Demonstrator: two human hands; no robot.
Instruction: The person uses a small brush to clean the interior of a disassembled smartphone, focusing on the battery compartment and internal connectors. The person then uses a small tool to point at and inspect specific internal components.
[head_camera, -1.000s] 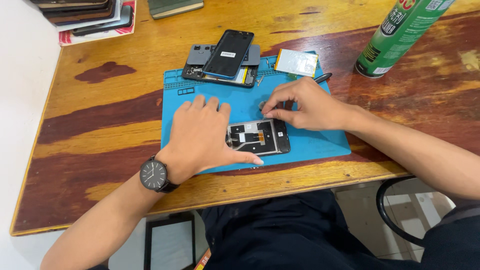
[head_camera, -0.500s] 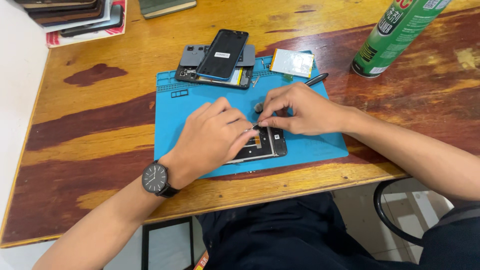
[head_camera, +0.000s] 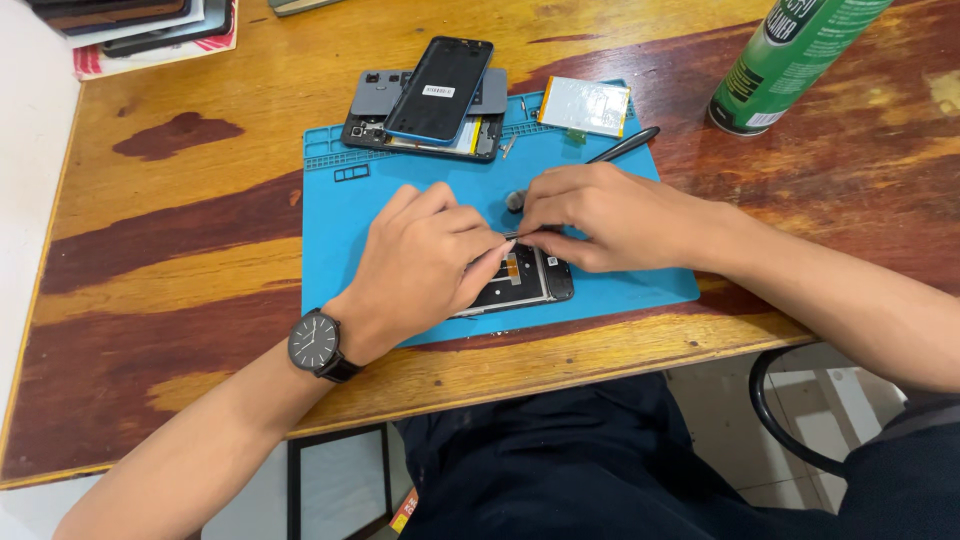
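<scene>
We have the open phone (head_camera: 520, 285) on the blue mat (head_camera: 400, 190). Our left hand (head_camera: 425, 265) and right hand (head_camera: 600, 215) pinch together over its inside parts. At 12 o'clock, more phone pieces (head_camera: 425, 110) wait.

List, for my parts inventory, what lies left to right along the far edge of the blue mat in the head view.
Stacked dark phones → white rectangular battery → black pen-like tool → green spray can beyond the mat.

I saw a matt blue rubbery mat (head_camera: 400, 200) on a worn, glossy varnished wooden table (head_camera: 180, 230); the phone screen (head_camera: 440, 88) shone glassy.
</scene>
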